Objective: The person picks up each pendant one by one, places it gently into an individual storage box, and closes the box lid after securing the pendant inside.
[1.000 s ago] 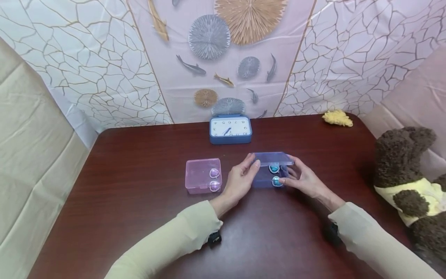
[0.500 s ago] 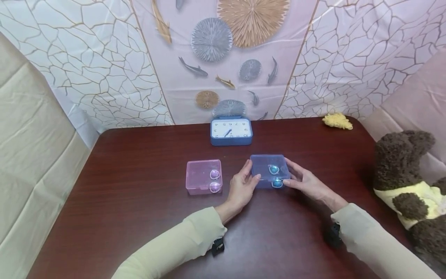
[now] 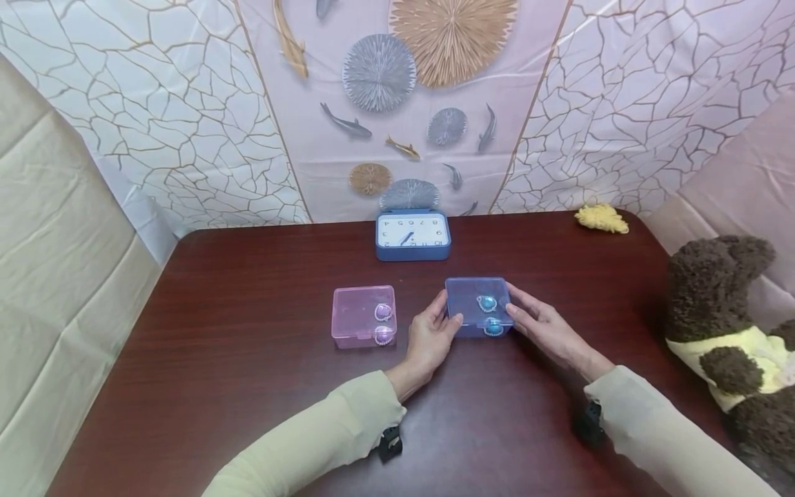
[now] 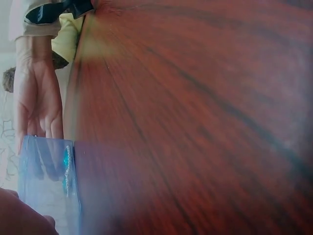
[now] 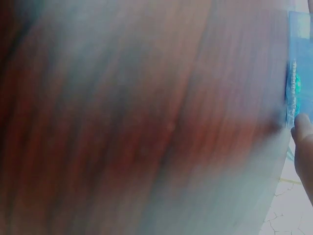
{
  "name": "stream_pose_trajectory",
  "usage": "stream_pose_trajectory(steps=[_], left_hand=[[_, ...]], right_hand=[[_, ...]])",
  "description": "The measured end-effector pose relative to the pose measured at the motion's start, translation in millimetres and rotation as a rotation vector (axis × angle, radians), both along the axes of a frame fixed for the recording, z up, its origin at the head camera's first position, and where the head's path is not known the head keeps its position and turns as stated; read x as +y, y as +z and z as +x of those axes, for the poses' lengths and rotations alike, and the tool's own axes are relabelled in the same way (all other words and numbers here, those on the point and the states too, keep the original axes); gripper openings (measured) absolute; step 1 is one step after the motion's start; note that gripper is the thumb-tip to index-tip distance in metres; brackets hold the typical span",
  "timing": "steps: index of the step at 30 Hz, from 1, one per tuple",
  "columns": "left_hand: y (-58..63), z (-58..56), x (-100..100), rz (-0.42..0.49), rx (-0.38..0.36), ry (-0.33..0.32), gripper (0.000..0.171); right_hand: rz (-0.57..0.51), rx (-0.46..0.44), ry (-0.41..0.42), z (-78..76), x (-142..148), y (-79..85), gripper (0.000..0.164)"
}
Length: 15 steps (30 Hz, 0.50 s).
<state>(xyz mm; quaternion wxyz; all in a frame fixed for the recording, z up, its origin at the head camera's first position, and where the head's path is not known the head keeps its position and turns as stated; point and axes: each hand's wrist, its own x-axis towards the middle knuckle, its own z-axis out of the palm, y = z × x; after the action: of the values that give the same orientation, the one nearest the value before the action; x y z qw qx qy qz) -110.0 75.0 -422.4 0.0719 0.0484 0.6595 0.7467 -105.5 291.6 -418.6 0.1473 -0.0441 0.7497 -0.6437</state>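
Note:
A translucent blue plastic box (image 3: 462,300) lies on the table with its lid down. Through the lid show two teal gem ornaments (image 3: 487,304) edged with white beads. My left hand (image 3: 430,342) holds the box's left side, thumb at the front corner. At the right side my right hand (image 3: 546,331) grips it, thumb on the lid's edge and fingers along the side wall. In the left wrist view the blue box (image 4: 44,196) stands between both hands. A matching pink box (image 3: 354,314), lid down, sits to the left with two lilac beaded ornaments (image 3: 383,324) inside.
Behind the boxes a blue clock (image 3: 413,236) lies on the dark red-brown table (image 3: 261,304). A yellow fluffy bundle (image 3: 601,218) rests at the far right corner. A brown plush toy (image 3: 714,290) sits at the right edge. Patterned cloth hangs behind.
The blue box's raised lid has come down flat. My right thumb has moved from the front corner up onto the lid's right edge. The pink box stays where it was.

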Motion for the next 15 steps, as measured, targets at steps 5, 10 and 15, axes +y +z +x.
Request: stream_pose_trajectory(steps=[5,10,15], left_hand=[[2.0,-0.4,2,-0.011,0.012,0.002,0.053],[2.2,-2.9,4,-0.042,0.011,0.022,0.053],[16.2,-3.0,-2,-0.236,0.028,-0.014,0.063]], right_hand=[[0.061,0.025,-0.012,-0.2,0,1.6,0.064],[0.111,0.023,-0.005,-1.1,1,2.2,0.064],[0.109,0.006,-0.007,-3.1,5,2.7,0.064]])
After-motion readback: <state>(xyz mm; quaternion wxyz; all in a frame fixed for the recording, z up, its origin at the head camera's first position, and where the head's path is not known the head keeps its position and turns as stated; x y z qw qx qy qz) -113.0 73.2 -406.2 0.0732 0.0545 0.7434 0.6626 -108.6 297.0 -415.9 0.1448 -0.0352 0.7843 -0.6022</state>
